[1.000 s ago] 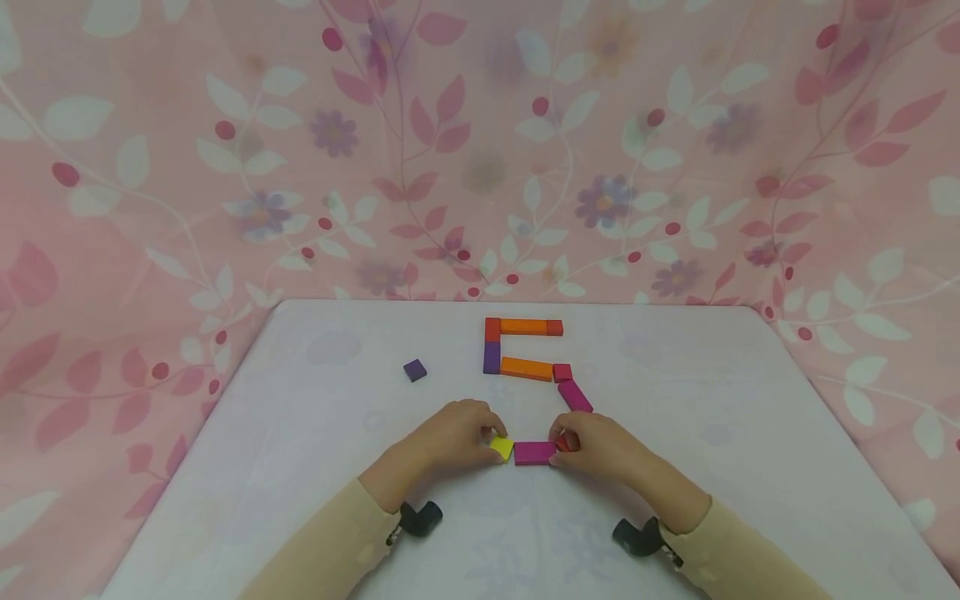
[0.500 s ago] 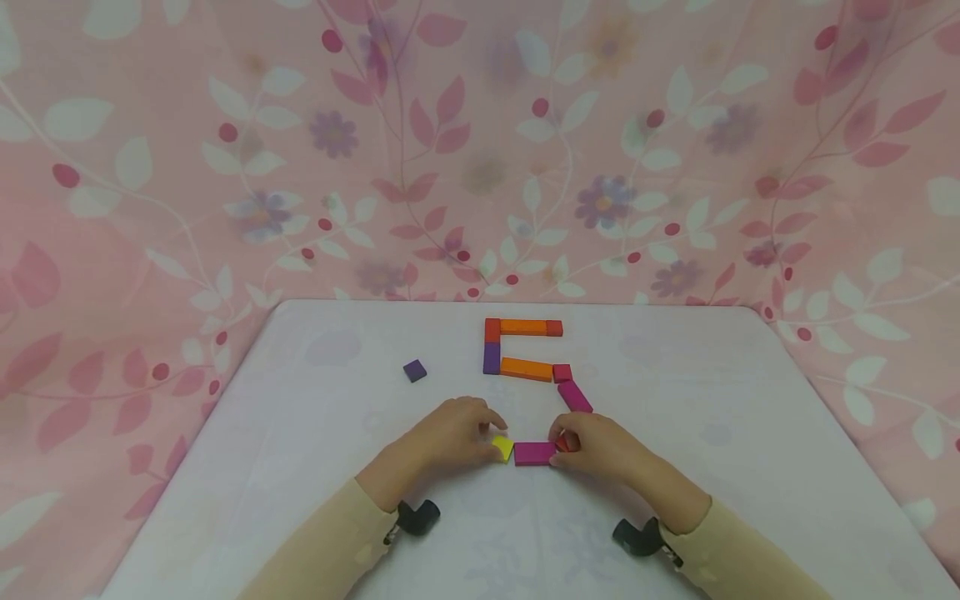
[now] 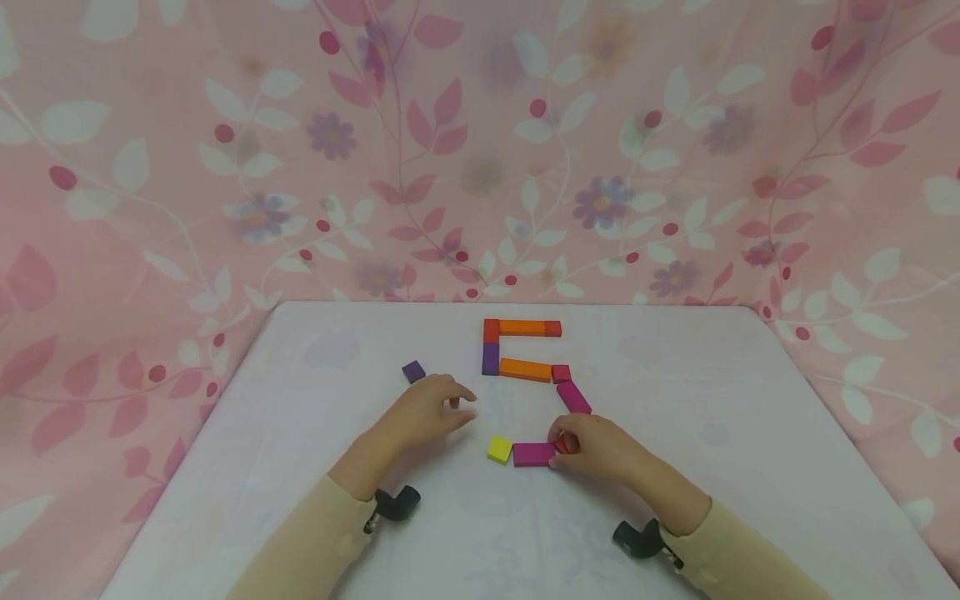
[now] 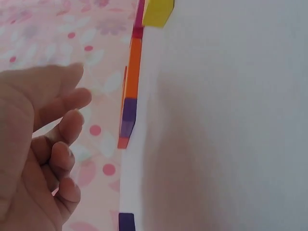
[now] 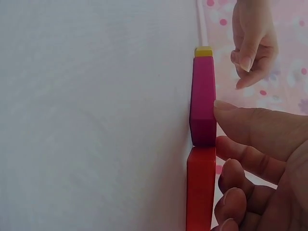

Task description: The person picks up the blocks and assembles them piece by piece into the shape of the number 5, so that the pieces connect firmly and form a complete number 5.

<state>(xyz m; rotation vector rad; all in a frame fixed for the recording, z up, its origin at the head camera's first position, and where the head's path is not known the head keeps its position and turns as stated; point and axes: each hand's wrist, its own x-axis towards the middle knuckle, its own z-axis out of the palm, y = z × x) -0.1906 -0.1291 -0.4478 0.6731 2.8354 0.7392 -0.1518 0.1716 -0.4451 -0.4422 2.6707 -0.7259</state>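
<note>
My left hand [image 3: 427, 412] is in the air left of the row, thumb and forefinger apart, holding nothing; the left wrist view shows the other fingers loosely bent. Just beyond its knuckles lies a small dark purple block [image 3: 413, 372]. A yellow block [image 3: 500, 450] lies at the left end of the near row, angled against a magenta block [image 3: 533, 454]. My right hand [image 3: 600, 446] pinches that magenta block's right end. Its thumb tip [image 5: 224, 107] meets the side, near the joint with a red block [image 5: 201, 185], which the hand partly hides in the head view.
Farther back, orange blocks [image 3: 525, 369], a red-orange block [image 3: 491, 331] and a purple block [image 3: 491, 359] form a bracket shape. A small red block [image 3: 561, 373] and a slanted magenta block [image 3: 573, 397] lead down toward my right hand. Floral cloth [image 3: 480, 167] hangs behind the white table [image 3: 675, 375].
My left hand has let go of the yellow block and moved left and away from me, toward the lone purple block. My right hand has stayed in place.
</note>
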